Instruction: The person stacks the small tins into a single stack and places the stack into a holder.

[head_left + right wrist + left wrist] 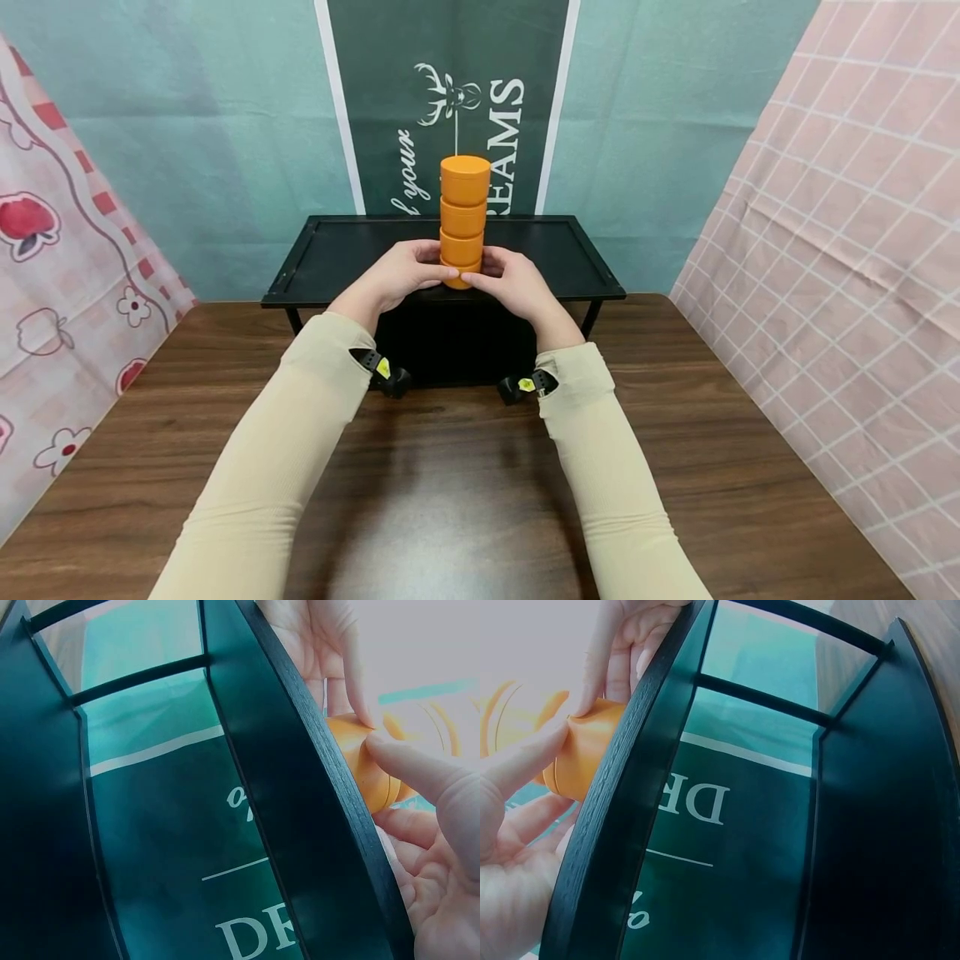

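Observation:
Several round orange containers (462,221) stand upright in one stack over the front part of a black shelf's top (360,254). From the left side, my left hand (401,273) holds the lowest container (594,746), thumb at its front and fingers curled round its side. My right hand (517,283) grips that same container (358,757) from the right, its thumb close to the left one. In both wrist views the shelf's front edge partly hides the container's base. Whether the base touches the shelf cannot be made out.
The low black shelf stands on thin legs at the back of a brown wooden table (465,467). Behind it hangs a green cloth (637,125) with white lettering. Patterned pink cloths line the left (75,292) and right (847,250) sides.

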Motion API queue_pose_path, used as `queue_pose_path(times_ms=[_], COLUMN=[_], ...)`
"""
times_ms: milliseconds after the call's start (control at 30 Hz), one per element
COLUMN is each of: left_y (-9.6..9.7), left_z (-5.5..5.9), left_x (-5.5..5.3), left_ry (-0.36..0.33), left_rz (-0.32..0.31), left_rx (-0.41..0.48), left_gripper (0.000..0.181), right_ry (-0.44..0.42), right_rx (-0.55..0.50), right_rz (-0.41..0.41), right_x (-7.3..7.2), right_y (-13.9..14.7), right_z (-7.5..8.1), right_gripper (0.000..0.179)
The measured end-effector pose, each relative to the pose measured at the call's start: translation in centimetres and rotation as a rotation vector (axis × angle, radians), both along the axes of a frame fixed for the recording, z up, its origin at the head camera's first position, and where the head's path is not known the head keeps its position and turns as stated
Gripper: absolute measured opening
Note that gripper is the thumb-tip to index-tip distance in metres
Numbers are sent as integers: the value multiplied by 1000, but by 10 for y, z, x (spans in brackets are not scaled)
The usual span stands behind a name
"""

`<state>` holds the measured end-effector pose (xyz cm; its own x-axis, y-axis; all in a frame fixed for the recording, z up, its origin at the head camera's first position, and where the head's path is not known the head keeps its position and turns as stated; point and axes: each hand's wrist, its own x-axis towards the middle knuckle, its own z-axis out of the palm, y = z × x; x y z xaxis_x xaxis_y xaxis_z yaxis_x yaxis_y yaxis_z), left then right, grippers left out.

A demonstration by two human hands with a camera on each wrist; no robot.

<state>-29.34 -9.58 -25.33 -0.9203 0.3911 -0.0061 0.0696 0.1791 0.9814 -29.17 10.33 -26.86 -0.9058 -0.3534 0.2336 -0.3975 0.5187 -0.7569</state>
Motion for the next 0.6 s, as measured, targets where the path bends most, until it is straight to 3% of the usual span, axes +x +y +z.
queue_pose_path(times_ms=[333, 600], left_y=[-1, 0], left_z=[2, 11], left_x=[-1, 1], left_ry=[-1, -21], left_rz=[-9, -9], left_rx=[-30, -76], left_gripper=[53, 55], right_ry=[-11, -29], right_rx=[5, 27], right_rz=[-3, -9], right_x=[-1, 1], right_y=[-3, 4], right_z=[1, 9], right_gripper=[51, 54])
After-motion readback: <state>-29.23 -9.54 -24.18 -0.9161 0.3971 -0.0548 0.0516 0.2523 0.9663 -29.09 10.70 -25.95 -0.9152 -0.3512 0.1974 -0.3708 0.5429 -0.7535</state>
